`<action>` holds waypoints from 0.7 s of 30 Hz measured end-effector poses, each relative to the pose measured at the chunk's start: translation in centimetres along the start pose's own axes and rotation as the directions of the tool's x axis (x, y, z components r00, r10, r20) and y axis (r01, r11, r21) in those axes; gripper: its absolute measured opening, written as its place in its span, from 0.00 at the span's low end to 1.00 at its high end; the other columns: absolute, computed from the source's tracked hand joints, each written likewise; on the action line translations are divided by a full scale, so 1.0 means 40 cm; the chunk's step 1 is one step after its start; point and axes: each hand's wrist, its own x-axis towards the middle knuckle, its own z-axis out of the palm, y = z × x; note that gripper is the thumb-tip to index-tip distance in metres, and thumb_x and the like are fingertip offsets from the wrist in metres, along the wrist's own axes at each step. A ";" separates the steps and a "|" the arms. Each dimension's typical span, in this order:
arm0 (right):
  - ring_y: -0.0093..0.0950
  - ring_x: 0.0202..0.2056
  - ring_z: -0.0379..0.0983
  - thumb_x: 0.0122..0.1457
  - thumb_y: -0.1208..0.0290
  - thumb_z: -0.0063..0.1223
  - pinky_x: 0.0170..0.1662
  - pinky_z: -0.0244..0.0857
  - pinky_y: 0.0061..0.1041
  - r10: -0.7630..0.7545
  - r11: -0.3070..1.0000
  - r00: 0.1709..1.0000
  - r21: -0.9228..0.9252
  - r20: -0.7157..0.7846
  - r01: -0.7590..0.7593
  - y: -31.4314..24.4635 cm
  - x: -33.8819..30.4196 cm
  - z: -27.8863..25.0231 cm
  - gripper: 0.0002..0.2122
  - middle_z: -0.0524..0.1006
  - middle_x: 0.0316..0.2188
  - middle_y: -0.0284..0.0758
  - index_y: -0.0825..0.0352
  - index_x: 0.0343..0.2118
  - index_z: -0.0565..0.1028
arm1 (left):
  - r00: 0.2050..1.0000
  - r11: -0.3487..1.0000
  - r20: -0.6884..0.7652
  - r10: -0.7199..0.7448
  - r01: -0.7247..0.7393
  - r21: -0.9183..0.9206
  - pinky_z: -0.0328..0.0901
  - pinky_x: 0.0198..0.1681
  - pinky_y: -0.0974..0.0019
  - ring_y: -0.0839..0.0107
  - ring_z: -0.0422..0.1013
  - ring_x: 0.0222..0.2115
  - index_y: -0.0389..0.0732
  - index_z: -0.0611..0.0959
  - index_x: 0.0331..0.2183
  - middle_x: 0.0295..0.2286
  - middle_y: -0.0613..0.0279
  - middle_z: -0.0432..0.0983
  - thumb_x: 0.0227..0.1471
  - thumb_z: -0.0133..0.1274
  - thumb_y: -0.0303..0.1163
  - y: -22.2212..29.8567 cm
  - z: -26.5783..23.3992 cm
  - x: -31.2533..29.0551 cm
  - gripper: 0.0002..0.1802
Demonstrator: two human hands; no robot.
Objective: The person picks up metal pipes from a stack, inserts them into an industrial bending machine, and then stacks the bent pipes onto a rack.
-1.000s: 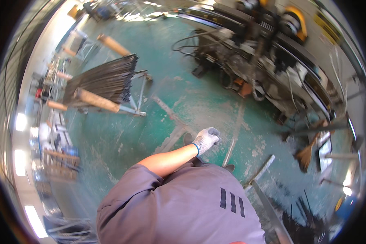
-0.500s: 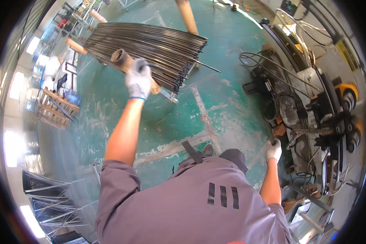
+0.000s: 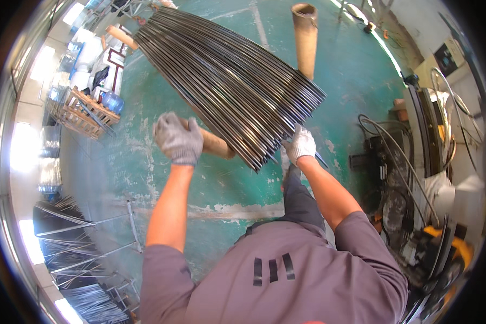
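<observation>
A wide bundle of thin dark metal rods (image 3: 227,81) slopes from the far left toward me, its near ends fanned out and uneven. My left hand (image 3: 179,139), in a grey-white knit glove, is closed over the upper end of a brown cardboard tube (image 3: 215,144) beside the bundle's left edge. At the near rod ends is my right hand (image 3: 299,144), in a white glove, with its fingers bent around a rod. That single metal rod (image 3: 321,160) pokes out past the others, to the right of the hand; the grip itself is partly hidden.
Another cardboard tube (image 3: 306,46) stands up at the bundle's right side. Machinery with cables (image 3: 399,162) lines the right. A wooden pallet (image 3: 86,116) and a blue water bottle (image 3: 112,102) are at left. Metal racks (image 3: 86,237) stand at lower left on the green floor.
I have come closer to the rod bundle and turned. My right hand has moved from beside the machinery to the rod ends. My left hand stays at the cardboard tube.
</observation>
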 end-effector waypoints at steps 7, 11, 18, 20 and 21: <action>0.39 0.54 0.72 0.47 0.47 0.73 0.58 0.67 0.38 0.019 0.978 0.997 -0.209 0.075 -0.003 -0.245 0.295 0.165 0.41 0.74 0.50 0.42 0.72 0.56 0.68 | 0.998 1.000 -0.049 -0.024 0.024 0.006 0.68 0.50 0.43 0.42 0.74 0.42 0.33 0.79 0.38 0.41 0.44 0.77 0.46 0.62 0.30 0.012 0.044 0.026 0.17; 0.39 0.53 0.75 0.50 0.45 0.72 0.55 0.72 0.38 0.005 0.985 0.969 -0.167 0.248 0.037 -0.208 0.340 0.218 0.33 0.79 0.48 0.42 0.68 0.49 0.76 | 0.992 0.995 -0.099 -0.073 0.079 0.055 0.68 0.49 0.42 0.44 0.74 0.43 0.35 0.79 0.38 0.41 0.47 0.78 0.46 0.61 0.29 0.026 0.066 0.025 0.16; 0.46 0.49 0.80 0.56 0.56 0.65 0.54 0.74 0.43 -0.006 0.995 0.862 -0.080 0.506 0.053 -0.199 0.464 0.149 0.19 0.83 0.45 0.48 0.65 0.45 0.83 | 0.991 0.995 -0.128 -0.040 0.051 0.087 0.68 0.47 0.43 0.45 0.74 0.41 0.36 0.79 0.38 0.40 0.49 0.77 0.46 0.61 0.28 0.025 0.068 0.037 0.16; 0.48 0.52 0.79 0.56 0.59 0.61 0.56 0.73 0.42 -0.046 0.996 0.845 -0.043 0.532 0.082 -0.173 0.480 0.138 0.20 0.82 0.49 0.51 0.66 0.47 0.83 | 0.991 0.995 -0.132 -0.036 0.048 0.087 0.68 0.47 0.43 0.44 0.75 0.41 0.35 0.79 0.38 0.40 0.49 0.78 0.45 0.62 0.28 0.023 0.067 0.044 0.16; 0.48 0.51 0.80 0.56 0.59 0.64 0.55 0.74 0.40 -0.036 0.995 0.824 -0.056 0.566 0.082 -0.182 0.487 0.117 0.21 0.82 0.47 0.51 0.68 0.48 0.83 | 0.991 0.997 -0.125 -0.043 0.050 0.061 0.68 0.47 0.43 0.44 0.75 0.41 0.35 0.79 0.38 0.40 0.49 0.78 0.44 0.62 0.28 0.015 0.068 0.041 0.16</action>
